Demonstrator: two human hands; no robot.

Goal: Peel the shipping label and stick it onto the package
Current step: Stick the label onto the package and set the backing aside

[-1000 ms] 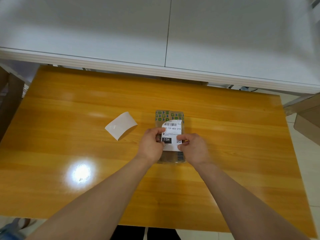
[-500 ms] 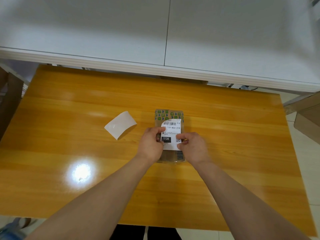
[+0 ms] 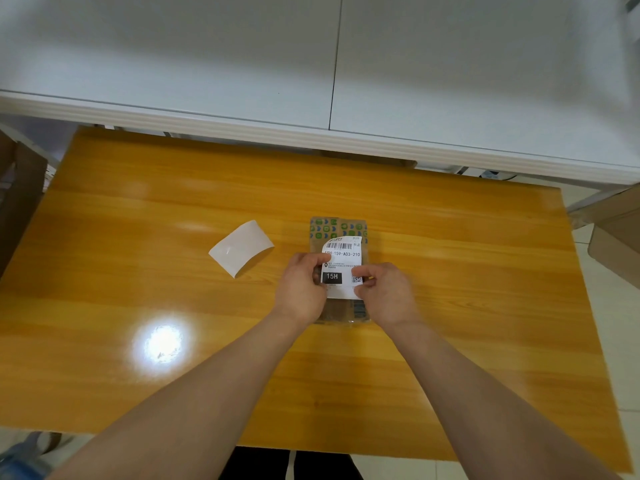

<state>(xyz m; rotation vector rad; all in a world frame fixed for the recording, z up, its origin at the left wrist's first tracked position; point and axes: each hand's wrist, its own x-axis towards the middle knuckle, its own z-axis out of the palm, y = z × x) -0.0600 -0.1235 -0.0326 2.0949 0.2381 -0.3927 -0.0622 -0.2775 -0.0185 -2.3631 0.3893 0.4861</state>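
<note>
A small brown package (image 3: 337, 228) with green printed tape lies flat in the middle of the orange wooden table (image 3: 450, 271). A white shipping label (image 3: 343, 261) with a barcode and a black "15H" block rests over the package's top face. My left hand (image 3: 301, 289) pinches the label's left edge. My right hand (image 3: 388, 292) pinches its right edge near the small square code. The label's far end curls slightly. Both hands hide the package's near half.
A curled white backing sheet (image 3: 240, 247) lies on the table to the left of the package. A white cabinet top (image 3: 311, 64) runs along the far side. Cardboard boxes (image 3: 616, 237) stand at the right edge, and another one stands at the left.
The label has shifted slightly towards the far end of the package, both hands moving with it. The backing sheet has stayed in place.
</note>
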